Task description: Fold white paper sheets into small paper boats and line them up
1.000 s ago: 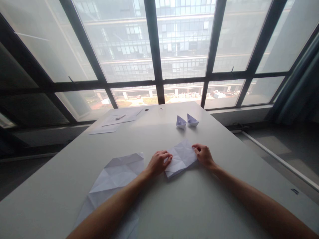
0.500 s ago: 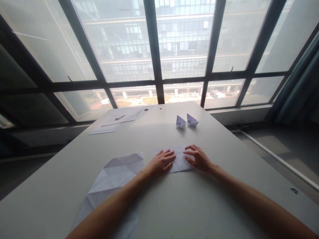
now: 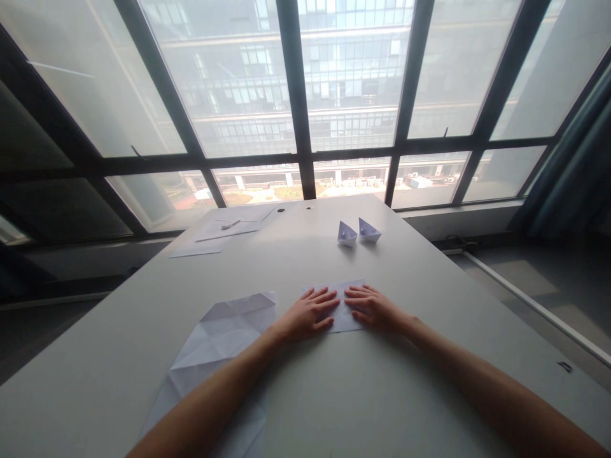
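Observation:
A folded white sheet of paper [image 3: 344,323] lies flat on the table in front of me. Across its left part rests my left hand [image 3: 310,313], open, with the fingers stretched out. My right hand [image 3: 375,308] lies open on the right part, palm down and fingers extended. Both hands cover much of the sheet, so its full outline is hidden. Partly under my left forearm is a larger creased paper [image 3: 214,346] with a folded top edge. Beyond the hands stand two small folded paper boats [image 3: 347,235], side by side.
Flat white sheets [image 3: 205,245] lie at the far left of the table [image 3: 429,381], with a small white object [image 3: 231,224] on top. Large dark-framed windows [image 3: 351,76] rise behind the table. A blue curtain [image 3: 568,172] hangs at the right.
My right hand has come down from a curled, raised pose and flattened onto the paper, slightly to the left. My left hand has barely moved.

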`<act>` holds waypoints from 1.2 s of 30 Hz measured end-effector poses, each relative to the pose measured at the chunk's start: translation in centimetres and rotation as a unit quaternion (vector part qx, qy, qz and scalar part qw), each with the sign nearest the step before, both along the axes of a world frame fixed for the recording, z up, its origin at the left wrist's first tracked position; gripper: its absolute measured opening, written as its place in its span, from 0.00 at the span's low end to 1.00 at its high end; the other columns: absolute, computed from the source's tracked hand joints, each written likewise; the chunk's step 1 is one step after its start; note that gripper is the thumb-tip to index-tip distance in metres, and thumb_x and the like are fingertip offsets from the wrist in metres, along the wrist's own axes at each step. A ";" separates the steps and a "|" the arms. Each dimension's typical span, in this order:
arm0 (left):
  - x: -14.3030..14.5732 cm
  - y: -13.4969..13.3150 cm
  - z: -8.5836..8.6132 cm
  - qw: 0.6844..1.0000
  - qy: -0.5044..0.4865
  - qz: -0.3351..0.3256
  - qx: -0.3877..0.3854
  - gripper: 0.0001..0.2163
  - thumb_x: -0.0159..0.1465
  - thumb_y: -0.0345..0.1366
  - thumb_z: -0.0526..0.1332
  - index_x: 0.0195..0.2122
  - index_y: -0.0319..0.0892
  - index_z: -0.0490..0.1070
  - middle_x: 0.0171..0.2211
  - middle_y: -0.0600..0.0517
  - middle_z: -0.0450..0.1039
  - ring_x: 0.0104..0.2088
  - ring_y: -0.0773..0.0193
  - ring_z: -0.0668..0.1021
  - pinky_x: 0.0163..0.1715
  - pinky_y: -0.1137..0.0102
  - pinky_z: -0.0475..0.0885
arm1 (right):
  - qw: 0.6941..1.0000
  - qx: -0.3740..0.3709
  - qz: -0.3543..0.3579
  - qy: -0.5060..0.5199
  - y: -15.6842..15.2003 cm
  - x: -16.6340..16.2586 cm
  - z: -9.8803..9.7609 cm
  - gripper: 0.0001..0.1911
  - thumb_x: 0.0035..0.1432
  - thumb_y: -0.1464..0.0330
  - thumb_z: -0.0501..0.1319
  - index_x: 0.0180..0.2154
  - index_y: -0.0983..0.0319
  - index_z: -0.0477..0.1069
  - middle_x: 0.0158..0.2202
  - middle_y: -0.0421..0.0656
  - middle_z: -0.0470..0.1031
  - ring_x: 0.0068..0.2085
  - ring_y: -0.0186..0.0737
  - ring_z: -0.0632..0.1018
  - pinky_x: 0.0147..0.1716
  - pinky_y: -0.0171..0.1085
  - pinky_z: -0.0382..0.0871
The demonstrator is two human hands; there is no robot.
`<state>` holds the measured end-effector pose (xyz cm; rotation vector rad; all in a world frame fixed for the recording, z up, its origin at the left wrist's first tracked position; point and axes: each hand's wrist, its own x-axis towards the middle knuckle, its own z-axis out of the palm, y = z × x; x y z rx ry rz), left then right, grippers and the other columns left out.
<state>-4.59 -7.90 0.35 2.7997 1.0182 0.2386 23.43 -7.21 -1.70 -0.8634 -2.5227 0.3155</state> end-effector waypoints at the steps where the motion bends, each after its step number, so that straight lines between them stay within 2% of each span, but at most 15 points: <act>1: 0.0 0.0 0.0 1.000 -0.003 0.000 0.003 0.25 0.70 0.45 0.56 0.68 0.54 0.57 0.70 0.52 0.53 0.70 0.51 0.56 0.67 0.51 0.50 | 1.000 0.001 -0.002 0.003 0.0 0.0 -0.1 0.22 0.64 0.67 0.61 0.59 0.53 0.70 0.63 0.47 0.69 0.64 0.50 0.67 0.65 0.56 0.57; 5: 0.1 -0.2 -0.1 1.000 -0.011 0.002 0.012 0.25 0.69 0.44 0.58 0.67 0.53 0.60 0.69 0.52 0.56 0.68 0.50 0.59 0.67 0.52 0.52 | 0.999 0.013 -0.008 0.035 0.2 0.0 -0.4 0.19 0.62 0.69 0.62 0.55 0.54 0.74 0.60 0.48 0.72 0.62 0.50 0.71 0.64 0.53 0.60; 8: 0.2 -0.4 0.2 0.999 -0.029 0.001 0.023 0.23 0.68 0.44 0.60 0.64 0.53 0.64 0.67 0.51 0.61 0.67 0.51 0.62 0.65 0.53 0.55 | 0.998 0.015 -0.012 0.065 0.3 0.0 -0.4 0.13 0.61 0.70 0.63 0.47 0.53 0.79 0.54 0.46 0.77 0.57 0.48 0.75 0.62 0.52 0.62; 11: 0.6 -0.7 0.5 0.998 -0.053 0.001 0.034 0.19 0.68 0.42 0.60 0.60 0.53 0.70 0.61 0.51 0.69 0.62 0.53 0.68 0.62 0.57 0.60 | 0.995 0.012 -0.013 0.097 0.4 0.0 -0.3 0.08 0.62 0.71 0.63 0.40 0.55 0.80 0.46 0.44 0.82 0.51 0.45 0.79 0.57 0.49 0.67; 14: 1.1 -0.9 0.6 0.997 -0.062 0.012 0.046 0.16 0.68 0.39 0.59 0.57 0.52 0.72 0.57 0.51 0.73 0.57 0.55 0.73 0.59 0.59 0.63 | 0.993 0.014 -0.010 0.115 0.5 -0.1 -0.4 0.06 0.61 0.71 0.64 0.38 0.56 0.80 0.43 0.44 0.81 0.47 0.44 0.79 0.53 0.46 0.70; 18: 1.2 -0.9 0.2 0.997 -0.049 0.025 0.050 0.18 0.69 0.39 0.58 0.59 0.52 0.70 0.61 0.50 0.68 0.61 0.53 0.69 0.61 0.58 0.63 | 0.995 0.027 -0.035 0.093 0.4 -0.1 -0.7 0.08 0.61 0.71 0.63 0.40 0.56 0.79 0.48 0.46 0.79 0.51 0.46 0.77 0.54 0.48 0.69; 21: 1.0 -0.7 -0.3 0.998 -0.039 0.029 0.040 0.20 0.70 0.41 0.56 0.63 0.51 0.66 0.66 0.49 0.62 0.66 0.52 0.64 0.64 0.56 0.61 | 0.991 0.038 -0.101 0.077 0.4 0.0 -0.7 0.11 0.61 0.71 0.62 0.45 0.57 0.78 0.54 0.48 0.75 0.57 0.50 0.72 0.58 0.53 0.66; 23: 0.8 -0.5 -0.6 0.998 -0.037 0.028 0.035 0.20 0.70 0.41 0.56 0.63 0.51 0.66 0.67 0.49 0.61 0.66 0.52 0.64 0.65 0.55 0.60 | 0.984 0.034 -0.157 0.078 0.4 0.1 -0.7 0.15 0.61 0.70 0.61 0.50 0.58 0.76 0.58 0.51 0.71 0.59 0.52 0.69 0.59 0.54 0.64; 27: 0.7 -0.3 -0.7 0.999 -0.033 0.026 0.027 0.21 0.70 0.41 0.56 0.63 0.50 0.66 0.67 0.49 0.61 0.66 0.52 0.63 0.65 0.55 0.59 | 0.966 0.013 -0.234 0.110 0.8 0.3 -1.0 0.20 0.62 0.69 0.59 0.56 0.62 0.71 0.56 0.54 0.73 0.57 0.53 0.72 0.58 0.54 0.65; 30: 0.8 -0.4 -0.5 0.999 -0.033 0.024 0.027 0.21 0.70 0.41 0.56 0.63 0.50 0.66 0.67 0.49 0.61 0.66 0.51 0.63 0.65 0.55 0.60 | 0.963 0.000 -0.228 0.146 1.2 0.3 -1.3 0.21 0.61 0.69 0.60 0.56 0.63 0.70 0.52 0.53 0.76 0.54 0.52 0.75 0.57 0.52 0.67; 33: 0.9 -0.6 -0.2 0.999 -0.034 0.027 0.027 0.21 0.70 0.41 0.56 0.64 0.50 0.64 0.67 0.49 0.60 0.66 0.51 0.64 0.65 0.55 0.60 | 0.959 0.018 -0.197 0.201 1.1 0.3 -1.0 0.21 0.61 0.69 0.59 0.56 0.61 0.69 0.53 0.51 0.76 0.54 0.51 0.75 0.57 0.51 0.68; 36: 0.8 -0.7 -0.2 0.998 -0.040 0.054 0.020 0.28 0.69 0.42 0.56 0.70 0.48 0.52 0.70 0.46 0.53 0.67 0.51 0.62 0.64 0.54 0.60 | 0.957 0.017 -0.149 0.248 0.4 0.1 -0.1 0.21 0.64 0.66 0.58 0.58 0.60 0.68 0.53 0.50 0.76 0.54 0.50 0.76 0.56 0.51 0.69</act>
